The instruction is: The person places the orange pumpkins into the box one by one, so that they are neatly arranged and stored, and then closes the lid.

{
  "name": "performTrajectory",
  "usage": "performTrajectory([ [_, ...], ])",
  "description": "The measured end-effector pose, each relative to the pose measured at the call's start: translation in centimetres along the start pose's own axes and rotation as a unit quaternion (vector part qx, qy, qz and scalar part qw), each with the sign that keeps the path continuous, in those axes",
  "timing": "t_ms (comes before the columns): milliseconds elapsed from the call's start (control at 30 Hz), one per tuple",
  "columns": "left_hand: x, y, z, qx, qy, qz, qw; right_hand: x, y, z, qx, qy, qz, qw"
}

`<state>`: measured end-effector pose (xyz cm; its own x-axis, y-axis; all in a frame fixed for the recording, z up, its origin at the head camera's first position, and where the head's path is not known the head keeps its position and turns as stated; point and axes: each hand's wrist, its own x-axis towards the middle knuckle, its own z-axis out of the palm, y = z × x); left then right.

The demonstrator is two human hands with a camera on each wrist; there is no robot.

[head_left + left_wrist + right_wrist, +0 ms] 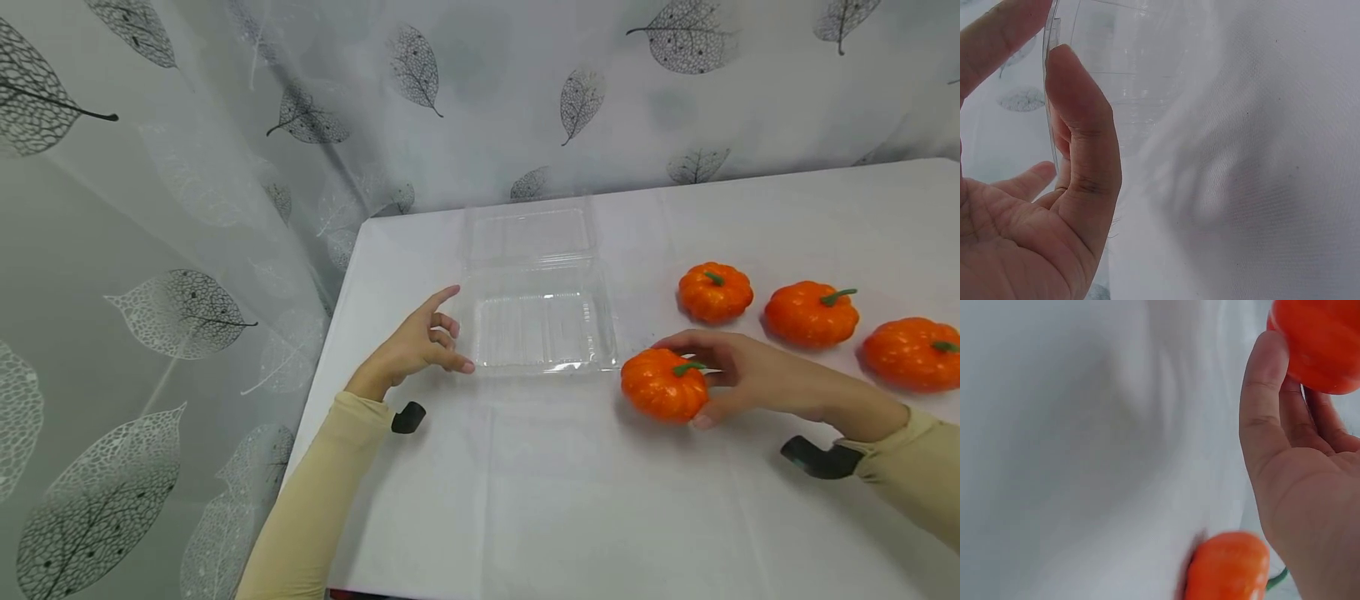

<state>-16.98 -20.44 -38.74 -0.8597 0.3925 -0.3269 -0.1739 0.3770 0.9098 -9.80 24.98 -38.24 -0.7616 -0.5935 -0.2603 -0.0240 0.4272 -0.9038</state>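
Note:
A small orange pumpkin [663, 385] with a green stem is in my right hand [738, 375], gripped between the thumb and fingers. It hangs close over the white table, just off the container's near right corner. In the right wrist view the thumb presses the side of that pumpkin [1319, 350]. My left hand [420, 337] is beside the left edge of a clear plastic container [536, 333], its index finger stretched out and thumb at the near left corner. The left wrist view shows the thumb overlapping the container's thin clear edge [1051, 62]. The hinged lid [528, 235] lies folded back.
Three more orange pumpkins stand in a slanting row at the right: one behind [715, 293], a middle one [812, 315] and one at the far right [913, 355]. A leaf-patterned curtain [487, 92] hangs behind and left of the white table [585, 508].

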Motion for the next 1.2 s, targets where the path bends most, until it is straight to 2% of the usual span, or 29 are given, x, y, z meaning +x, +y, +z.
performTrajectory([
  [233, 0.0, -0.1, -0.1, 0.002, 0.000, 0.003, 1.0000, 2.1, -1.9, 0.7, 0.046, -0.042, -0.005, 0.9981],
  [367, 0.0, -0.2, -0.1, -0.008, -0.001, 0.005, 1.0000, 3.4, -3.2, 1.2, 0.089, -0.068, -0.025, 0.9934],
  [467, 0.0, -0.2, -0.2, -0.015, -0.003, 0.006, 0.9999, 4.5, -4.4, 1.4, 0.126, -0.079, -0.024, 0.9887],
  [667, 0.0, -0.1, -0.3, -0.019, -0.004, 0.005, 0.9998, 6.7, -7.0, 1.3, 0.171, -0.071, -0.006, 0.9828],
  [900, 0.1, -0.2, -0.4, -0.016, -0.004, -0.002, 0.9999, 9.3, -8.5, 1.1, 0.211, -0.044, -0.014, 0.9764],
  [1200, 0.2, -0.3, -0.3, -0.007, -0.006, -0.004, 1.0000, 11.8, -8.6, 1.4, 0.187, 0.000, 0.013, 0.9822],
])
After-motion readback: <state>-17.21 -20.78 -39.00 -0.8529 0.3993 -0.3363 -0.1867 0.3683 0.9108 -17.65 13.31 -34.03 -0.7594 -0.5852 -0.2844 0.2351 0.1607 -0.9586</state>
